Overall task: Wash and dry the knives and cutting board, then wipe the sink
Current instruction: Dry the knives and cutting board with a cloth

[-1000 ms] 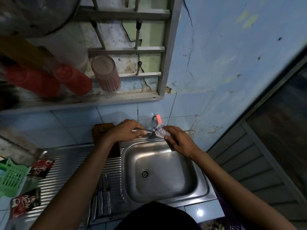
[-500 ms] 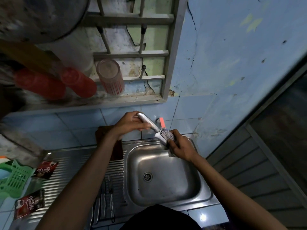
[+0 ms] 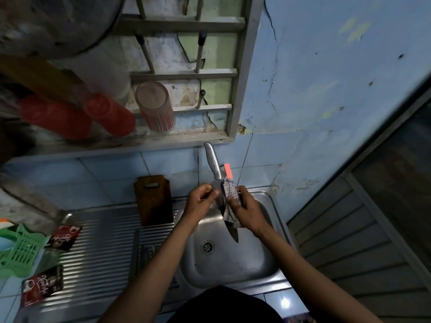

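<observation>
Right now the job looks about midway, in the drying stage for one knife [image 3: 218, 183]. The knife is held over the sink [image 3: 268, 271], metal handle up toward the wall tiles, tip pointing down at the basin near the drain [image 3: 207, 246]. The left hand [image 3: 201, 201] is closed, pinching the blade just below the handle from the left side. The right hand [image 3: 245, 209] is closed too, gripping a checked cloth [image 3: 229, 194] wrapped against the right side of the blade, so this reads as wiping the blade dry, though I can't tell if the blade is still wet. No water visibly running; the tap with the orange lever [image 3: 228, 170] sits right behind the knife. Other knives [image 3: 149, 250] seem to lie on the ribbed drainboard [image 3: 100, 241] left of the basin, dark and blurred, so the count and whether they are washed or dried is unclear. The cutting board [image 3: 154, 199] stands leaning against the tiled wall at the back of the drainboard, apart from both hands; probably washed already, can't confirm dry. Basin looks free of dishes but wiping the sink is judged not yet done, since the cloth is busy on the knife. Left: finish this blade, maybe the other knives and board, then wipe the sink.
</observation>
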